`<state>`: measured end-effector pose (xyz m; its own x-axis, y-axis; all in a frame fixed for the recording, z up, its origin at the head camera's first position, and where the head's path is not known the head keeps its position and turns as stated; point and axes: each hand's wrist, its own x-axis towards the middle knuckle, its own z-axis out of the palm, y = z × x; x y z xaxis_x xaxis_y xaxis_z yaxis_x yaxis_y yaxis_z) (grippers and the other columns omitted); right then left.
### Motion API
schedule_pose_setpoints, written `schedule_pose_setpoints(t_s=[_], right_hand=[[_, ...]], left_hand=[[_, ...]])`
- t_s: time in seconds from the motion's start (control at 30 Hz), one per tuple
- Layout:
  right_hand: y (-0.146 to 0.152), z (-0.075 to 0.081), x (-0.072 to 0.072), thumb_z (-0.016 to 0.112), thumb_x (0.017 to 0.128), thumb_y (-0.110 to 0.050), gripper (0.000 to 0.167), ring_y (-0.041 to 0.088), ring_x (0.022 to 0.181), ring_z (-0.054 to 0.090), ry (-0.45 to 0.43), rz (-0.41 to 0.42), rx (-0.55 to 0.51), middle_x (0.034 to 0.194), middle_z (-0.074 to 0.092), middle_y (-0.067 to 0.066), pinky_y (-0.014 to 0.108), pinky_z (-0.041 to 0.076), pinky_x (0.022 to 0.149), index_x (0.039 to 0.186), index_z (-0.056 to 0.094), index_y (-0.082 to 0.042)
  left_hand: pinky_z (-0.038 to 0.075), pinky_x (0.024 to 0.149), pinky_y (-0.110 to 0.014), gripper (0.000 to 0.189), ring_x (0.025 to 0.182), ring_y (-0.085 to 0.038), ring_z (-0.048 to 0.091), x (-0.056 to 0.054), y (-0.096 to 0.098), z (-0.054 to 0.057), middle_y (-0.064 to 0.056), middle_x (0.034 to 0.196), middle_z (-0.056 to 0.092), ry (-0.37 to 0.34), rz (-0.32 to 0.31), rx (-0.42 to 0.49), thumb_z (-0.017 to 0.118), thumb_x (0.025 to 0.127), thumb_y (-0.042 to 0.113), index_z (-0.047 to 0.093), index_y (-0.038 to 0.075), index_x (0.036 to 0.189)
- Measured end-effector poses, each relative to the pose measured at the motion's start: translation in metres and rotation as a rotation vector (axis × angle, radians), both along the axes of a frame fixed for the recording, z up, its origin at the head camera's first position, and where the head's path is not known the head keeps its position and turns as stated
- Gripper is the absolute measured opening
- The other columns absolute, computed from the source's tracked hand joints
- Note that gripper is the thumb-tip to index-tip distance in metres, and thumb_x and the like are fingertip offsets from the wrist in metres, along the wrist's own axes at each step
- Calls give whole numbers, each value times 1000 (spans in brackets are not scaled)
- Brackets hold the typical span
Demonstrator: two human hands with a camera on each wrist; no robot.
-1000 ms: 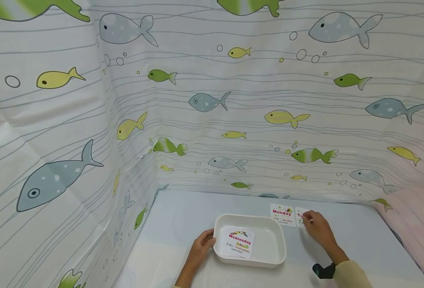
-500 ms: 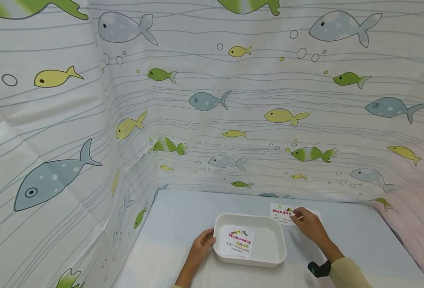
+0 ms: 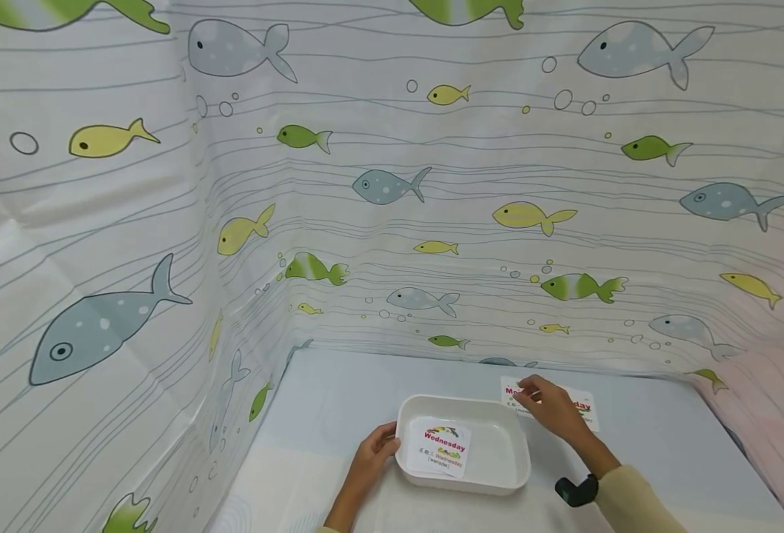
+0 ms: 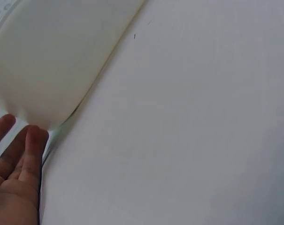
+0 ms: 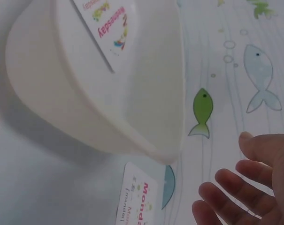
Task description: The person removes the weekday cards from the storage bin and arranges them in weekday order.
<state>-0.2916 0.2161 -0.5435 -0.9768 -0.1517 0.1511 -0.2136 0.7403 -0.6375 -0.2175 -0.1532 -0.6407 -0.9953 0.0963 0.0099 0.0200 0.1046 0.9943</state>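
Observation:
A white plastic tray (image 3: 494, 451) sits on the table with a Wednesday card (image 3: 441, 448) lying inside it, toward the left. My left hand (image 3: 372, 451) holds the tray's left end; in the left wrist view its fingertips (image 4: 34, 131) are against the outer wall. Beyond the tray's back right corner lies a Monday card (image 3: 508, 392), partly covered by my right hand (image 3: 551, 406). The right wrist view shows that hand (image 5: 254, 187) with fingers spread and loosely bent, holding nothing. To the right, a second card (image 3: 586, 416) shows "day" past the hand.
The pale blue and white tabletop (image 3: 338, 392) meets a fish-printed curtain (image 3: 471, 155) at the back and left. Pinkish cloth (image 3: 771, 414) hangs along the right side. A dark band (image 3: 577, 490) sits on my right wrist.
My right hand has moved left from the second card to above the Monday card, uncovering part of the second card. The left hand and tray stay put.

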Motion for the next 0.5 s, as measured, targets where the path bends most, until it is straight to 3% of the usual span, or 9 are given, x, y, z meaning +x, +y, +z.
schedule_pose_setpoints(t_s=[0.23,0.5], right_hand=[[-18,6,1,73,91,-23,28,23,93,69,-51,32,-22,101,71,7,35,62,75,113,66,-6],[-46,15,1,75,90,-25,23,19,91,68,-65,116,-36,96,71,1,34,61,74,108,68,-12]], left_hand=[[50,99,-19,45,129,-35,58,1,0,2,-21,144,55,0,-6,4,55,102,22,51,1,142],[49,95,-13,45,129,-36,58,1,0,1,-23,143,55,7,-13,28,55,102,20,50,-1,142]])
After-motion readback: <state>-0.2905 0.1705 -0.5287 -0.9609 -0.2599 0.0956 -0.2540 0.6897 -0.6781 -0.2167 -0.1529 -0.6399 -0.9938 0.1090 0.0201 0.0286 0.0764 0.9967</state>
